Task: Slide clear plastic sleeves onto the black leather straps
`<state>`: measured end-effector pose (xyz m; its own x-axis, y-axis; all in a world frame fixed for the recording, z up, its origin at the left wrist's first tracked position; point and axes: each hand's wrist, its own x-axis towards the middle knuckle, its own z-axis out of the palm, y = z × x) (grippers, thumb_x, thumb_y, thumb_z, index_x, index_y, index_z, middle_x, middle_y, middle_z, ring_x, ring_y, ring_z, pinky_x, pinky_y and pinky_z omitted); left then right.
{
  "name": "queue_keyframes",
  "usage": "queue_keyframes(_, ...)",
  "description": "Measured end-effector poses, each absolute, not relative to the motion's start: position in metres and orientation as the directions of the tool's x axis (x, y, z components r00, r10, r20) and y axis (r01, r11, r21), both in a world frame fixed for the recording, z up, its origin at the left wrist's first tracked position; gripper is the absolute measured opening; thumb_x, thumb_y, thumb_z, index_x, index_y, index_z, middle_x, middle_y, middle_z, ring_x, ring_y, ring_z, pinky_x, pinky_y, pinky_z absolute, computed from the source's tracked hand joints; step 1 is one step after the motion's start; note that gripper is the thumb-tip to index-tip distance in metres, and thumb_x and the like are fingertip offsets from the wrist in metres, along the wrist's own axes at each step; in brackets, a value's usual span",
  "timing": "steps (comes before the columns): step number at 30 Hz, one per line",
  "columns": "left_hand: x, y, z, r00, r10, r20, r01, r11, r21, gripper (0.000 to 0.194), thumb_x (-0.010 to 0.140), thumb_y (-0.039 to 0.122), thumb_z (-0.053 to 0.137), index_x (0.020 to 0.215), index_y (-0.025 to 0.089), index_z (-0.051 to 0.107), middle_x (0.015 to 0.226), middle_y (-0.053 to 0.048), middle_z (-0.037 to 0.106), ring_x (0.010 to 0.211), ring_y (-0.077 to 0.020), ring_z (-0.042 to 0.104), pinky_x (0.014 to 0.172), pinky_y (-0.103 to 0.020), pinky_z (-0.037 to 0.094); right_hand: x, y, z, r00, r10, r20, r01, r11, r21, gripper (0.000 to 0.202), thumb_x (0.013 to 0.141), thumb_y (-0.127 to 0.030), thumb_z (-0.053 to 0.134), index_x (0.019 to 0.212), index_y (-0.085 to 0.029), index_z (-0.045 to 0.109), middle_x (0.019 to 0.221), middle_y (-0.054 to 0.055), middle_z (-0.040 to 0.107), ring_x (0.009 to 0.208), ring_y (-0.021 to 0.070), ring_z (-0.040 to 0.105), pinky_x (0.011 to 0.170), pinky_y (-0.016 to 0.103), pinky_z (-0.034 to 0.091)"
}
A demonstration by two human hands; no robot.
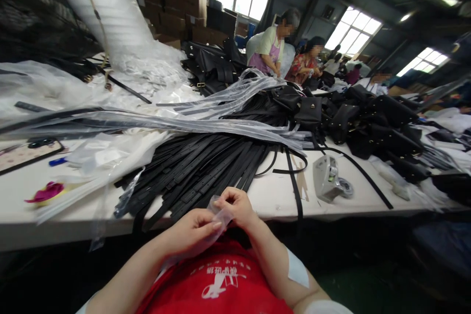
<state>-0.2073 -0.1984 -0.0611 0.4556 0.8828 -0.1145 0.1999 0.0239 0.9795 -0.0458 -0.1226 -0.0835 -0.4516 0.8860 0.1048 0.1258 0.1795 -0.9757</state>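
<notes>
My left hand (pixel 198 229) and my right hand (pixel 237 206) meet just over the near edge of the table, in front of a red apron (pixel 221 279). Between them is a clear plastic sleeve (pixel 222 216), pinched by the fingers of both hands. Part of the sleeve trails under my left forearm. Right beyond my hands lies a thick pile of black straps (pixel 198 171), some with buckles or loops. Long strips of clear plastic sleeves (pixel 206 125) lie across the top of that pile.
A grey tape dispenser (pixel 326 179) stands at right. Black bags (pixel 382 117) heap up behind it. At left are a phone (pixel 31 154), a blue object (pixel 58 162) and a magenta scrap (pixel 46 192). Two people (pixel 270 49) work across the table.
</notes>
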Motion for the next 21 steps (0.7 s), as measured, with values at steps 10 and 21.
queue_keyframes(10,-0.226,-0.198,-0.075,0.224,0.973,-0.054,0.424,-0.048,0.904,0.043,0.088,0.049,0.05,0.072,0.015,0.071,0.069,-0.002,0.064,0.068,-0.0172,0.056,0.063,-0.024,0.043,0.026,-0.063,-0.086,-0.014,0.997,-0.081,0.768,-0.041,-0.64,0.04,0.078,-0.05,0.065,0.054,-0.02,0.056,0.057,0.007,0.063,0.066,0.0211,0.064,0.06,0.027,0.042)
queue_keyframes(21,-0.238,-0.199,-0.071,0.13,0.987,-0.094,0.397,0.035,0.917,0.041,0.085,0.051,0.053,0.08,0.017,0.075,0.078,-0.004,0.073,0.076,-0.0224,0.065,0.07,-0.027,0.048,0.004,-0.053,-0.121,-0.062,0.96,-0.275,0.482,-0.212,-0.85,0.028,0.08,-0.043,0.064,0.068,-0.018,0.058,0.047,0.0,0.06,0.034,0.012,0.053,0.035,0.02,0.034)
